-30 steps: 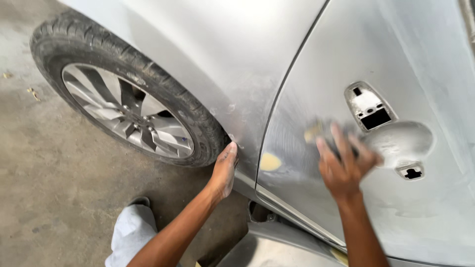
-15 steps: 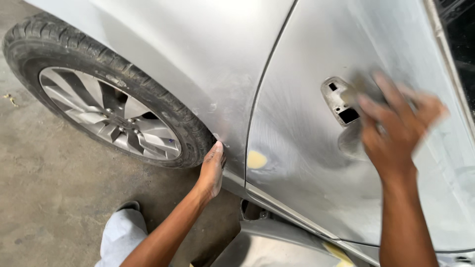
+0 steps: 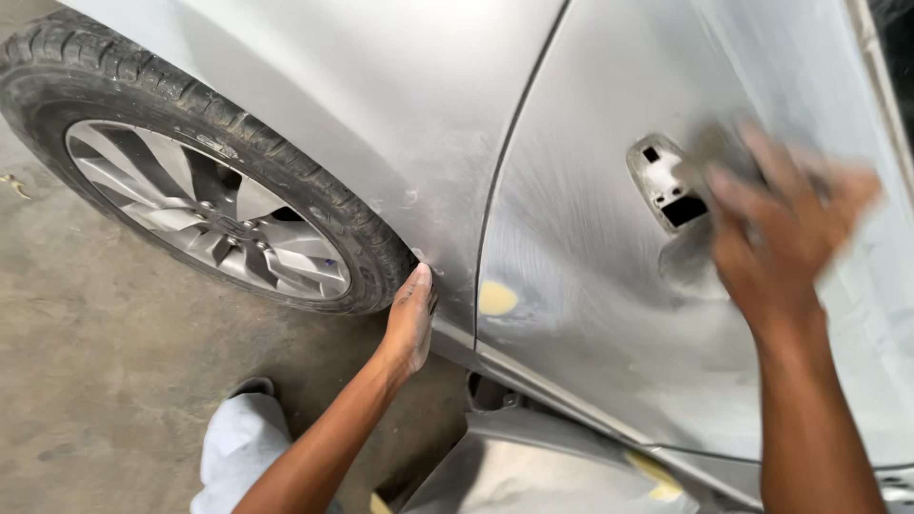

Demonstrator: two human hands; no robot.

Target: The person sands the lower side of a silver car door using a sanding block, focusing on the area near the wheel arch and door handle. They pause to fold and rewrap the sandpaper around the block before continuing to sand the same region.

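**Hands on sanded car door — handle recess as ref. point**

Landmark: handle recess [image 3: 671, 186], a bare cut-out w/ dark holes in the grey car door [image 3: 609, 324].

- Right hand [image 3: 776, 228]: flat against the door, just right of and partly below the recess, fingers spread up and right. Heavy motion blur. Something dark shows under the fingers, prob. a sanding pad [image 3: 714, 148], but too smeared to be sure; cannot tell if it is gripped or only pressed under the palm.
- Left hand [image 3: 411, 319]: well left of and below the recess, across the door gap. Open, holding nothing, palm and fingers laid on the rear edge of the fender [image 3: 381, 114] beside the tyre [image 3: 314, 205]. Reads as a brace.
- Yellow filler spot [image 3: 497, 298]: on the door, left of and below the recess, about midway between the hands, closer to the left hand.
- Scuff marks fan out over the door around the recess.
- Right hand is far the nearer to the recess.
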